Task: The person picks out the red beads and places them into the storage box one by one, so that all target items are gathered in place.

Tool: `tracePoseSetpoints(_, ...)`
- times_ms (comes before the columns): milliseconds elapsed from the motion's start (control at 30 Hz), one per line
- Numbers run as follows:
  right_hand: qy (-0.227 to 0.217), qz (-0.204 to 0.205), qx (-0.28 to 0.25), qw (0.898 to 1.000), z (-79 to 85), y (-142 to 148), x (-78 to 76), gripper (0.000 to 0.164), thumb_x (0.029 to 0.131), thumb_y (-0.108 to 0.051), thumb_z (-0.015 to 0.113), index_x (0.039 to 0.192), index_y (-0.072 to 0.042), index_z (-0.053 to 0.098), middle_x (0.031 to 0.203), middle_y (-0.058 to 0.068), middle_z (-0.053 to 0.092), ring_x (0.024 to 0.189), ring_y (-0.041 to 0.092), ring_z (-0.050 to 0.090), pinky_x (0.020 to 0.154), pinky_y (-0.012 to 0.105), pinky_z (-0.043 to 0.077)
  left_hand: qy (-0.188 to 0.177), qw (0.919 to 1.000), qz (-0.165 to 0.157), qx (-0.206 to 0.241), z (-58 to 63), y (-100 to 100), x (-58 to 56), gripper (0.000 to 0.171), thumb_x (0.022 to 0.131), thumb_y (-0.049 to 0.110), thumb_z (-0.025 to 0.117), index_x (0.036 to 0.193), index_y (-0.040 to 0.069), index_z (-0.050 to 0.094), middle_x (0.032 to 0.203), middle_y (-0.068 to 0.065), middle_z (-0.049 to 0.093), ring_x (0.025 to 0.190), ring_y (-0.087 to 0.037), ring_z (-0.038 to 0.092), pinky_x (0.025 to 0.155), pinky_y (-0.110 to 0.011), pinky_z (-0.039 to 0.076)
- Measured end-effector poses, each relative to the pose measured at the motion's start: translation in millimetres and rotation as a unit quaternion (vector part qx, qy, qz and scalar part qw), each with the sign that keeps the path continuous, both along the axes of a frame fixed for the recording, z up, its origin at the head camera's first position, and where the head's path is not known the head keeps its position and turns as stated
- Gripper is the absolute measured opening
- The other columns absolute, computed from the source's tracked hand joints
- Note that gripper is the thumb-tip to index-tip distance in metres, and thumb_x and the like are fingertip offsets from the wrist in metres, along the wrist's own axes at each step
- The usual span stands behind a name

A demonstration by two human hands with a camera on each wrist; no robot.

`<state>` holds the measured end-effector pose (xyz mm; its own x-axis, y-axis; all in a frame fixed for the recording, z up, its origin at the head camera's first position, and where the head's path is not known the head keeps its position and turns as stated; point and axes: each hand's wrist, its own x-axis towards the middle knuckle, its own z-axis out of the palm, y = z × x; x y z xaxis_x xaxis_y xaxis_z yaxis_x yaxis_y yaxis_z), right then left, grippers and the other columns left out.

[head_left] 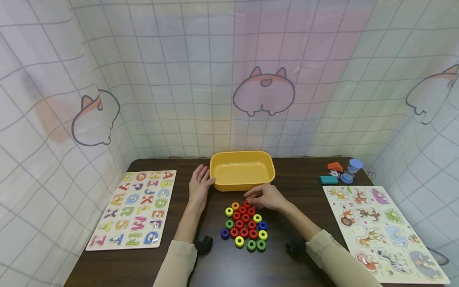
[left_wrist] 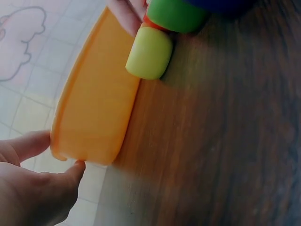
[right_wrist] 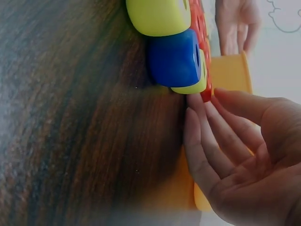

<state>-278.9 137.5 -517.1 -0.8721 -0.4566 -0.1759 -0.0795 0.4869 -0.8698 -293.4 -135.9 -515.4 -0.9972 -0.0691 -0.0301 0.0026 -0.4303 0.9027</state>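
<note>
Chunky beads with holes lie clustered mid-table: red beads (head_left: 245,218) in the middle, with yellow (head_left: 239,241), green (head_left: 251,245), blue (head_left: 263,225) and orange (head_left: 235,206) ones around them. At the far tip of the cluster, my right hand (head_left: 269,198) pinches a red bead (right_wrist: 207,95) between thumb and fingers. Behind them stands a yellow plastic bin (head_left: 242,187), its inside bare. My left hand (head_left: 199,187) is at the bin's left end, fingers fairly straight; in the left wrist view its fingertips (left_wrist: 77,167) touch the bin's end.
On the left lies an alphabet puzzle board (head_left: 173,199), on the right an animal puzzle board (head_left: 353,231). Behind the latter are a teal block (head_left: 328,180), an orange block (head_left: 335,166) and a blue-ended hourglass (head_left: 351,171). Gridded curtains (head_left: 179,99) enclose the table.
</note>
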Motion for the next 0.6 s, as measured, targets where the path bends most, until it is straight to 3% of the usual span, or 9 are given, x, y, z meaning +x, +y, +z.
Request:
tracePoseSetpoints(267, -0.010, -0.001, -0.008, 1.000, 0.6, -2, 1.1, 0.025, 0.089, -0.018, 0.072, 0.112, -0.009, 0.073, 0.102, 0.004, 0.074, 0.076, 0.020, 0.073, 0.065, 0.037, 0.062, 0.013, 0.9989, 0.040, -0.018, -14.5, 6, -5.8, 0.075, 0.086, -0.013, 0.062, 0.149, 0.018, 0.035, 0.155, -0.012, 0.032, 0.141, -0.021, 0.038, 0.106, -0.032, 0.044)
tracePoseSetpoints(600, -0.005, -0.022, -0.025, 0.999, 4.6, -2, 0.9, 0.021, 0.088, -0.014, 0.072, 0.108, -0.006, 0.074, 0.097, 0.005, 0.075, 0.072, 0.024, 0.073, 0.063, 0.040, 0.062, 0.037, 0.9964, 0.057, 0.051, -14.7, 7, -8.6, 0.083, 0.080, -0.024, 0.056, 0.150, 0.017, 0.035, 0.151, -0.008, 0.037, 0.142, -0.027, 0.035, 0.109, -0.028, 0.041)
